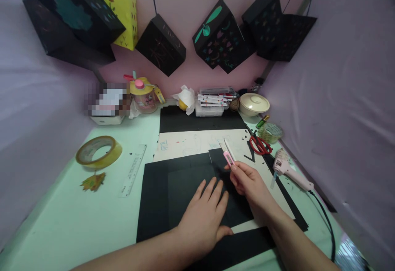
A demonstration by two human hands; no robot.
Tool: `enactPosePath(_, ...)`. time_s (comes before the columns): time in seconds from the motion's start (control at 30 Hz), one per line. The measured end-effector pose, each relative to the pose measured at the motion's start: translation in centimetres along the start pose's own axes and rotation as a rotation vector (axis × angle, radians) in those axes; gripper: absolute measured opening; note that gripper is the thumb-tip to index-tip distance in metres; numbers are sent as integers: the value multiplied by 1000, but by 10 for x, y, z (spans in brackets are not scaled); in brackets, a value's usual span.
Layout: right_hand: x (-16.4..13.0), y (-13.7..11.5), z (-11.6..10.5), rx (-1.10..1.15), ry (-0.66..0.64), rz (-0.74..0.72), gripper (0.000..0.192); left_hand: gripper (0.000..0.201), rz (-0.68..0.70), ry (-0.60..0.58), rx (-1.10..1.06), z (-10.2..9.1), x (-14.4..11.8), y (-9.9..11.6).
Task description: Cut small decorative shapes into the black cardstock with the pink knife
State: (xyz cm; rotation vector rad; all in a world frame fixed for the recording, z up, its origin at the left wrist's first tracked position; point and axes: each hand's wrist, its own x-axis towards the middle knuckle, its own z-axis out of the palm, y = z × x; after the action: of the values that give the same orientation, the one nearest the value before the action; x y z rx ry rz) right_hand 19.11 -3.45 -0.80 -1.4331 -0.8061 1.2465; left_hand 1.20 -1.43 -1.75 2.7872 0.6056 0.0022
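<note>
- Black paper sheet (188, 188) lies flat on the worktop (70, 217), lower centre of the frame, partly overlapping a cream backing sheet (197, 143).
- Left hand (203, 217): open, palm down, fingers spread; it presses the sheet flat and grips nothing.
- Right hand (249, 182): closed around a pink craft knife (228, 156), centre of the frame, tip pointing away over the sheet's upper edge.
- Whether the blade touches the paper cannot be determined.
- Recommended practice: hold the pressing fingers well clear of the blade path; the fingertips currently sit near the knife.
- Apply even downward pressure so the sheet does not slip during a cut.
- A clear ruler (133, 170) lies left of the sheet, well apart; it would serve as a straight guide.
- Red scissors (260, 144) and a glue gun (288, 170) rest at right of the frame.
</note>
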Motion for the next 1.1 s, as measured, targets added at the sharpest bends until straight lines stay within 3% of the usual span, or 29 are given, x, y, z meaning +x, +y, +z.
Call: enactPosePath(1.1, -2, -4, 2, 84, -6, 60, 32, 77, 19, 28, 30, 9, -2, -2)
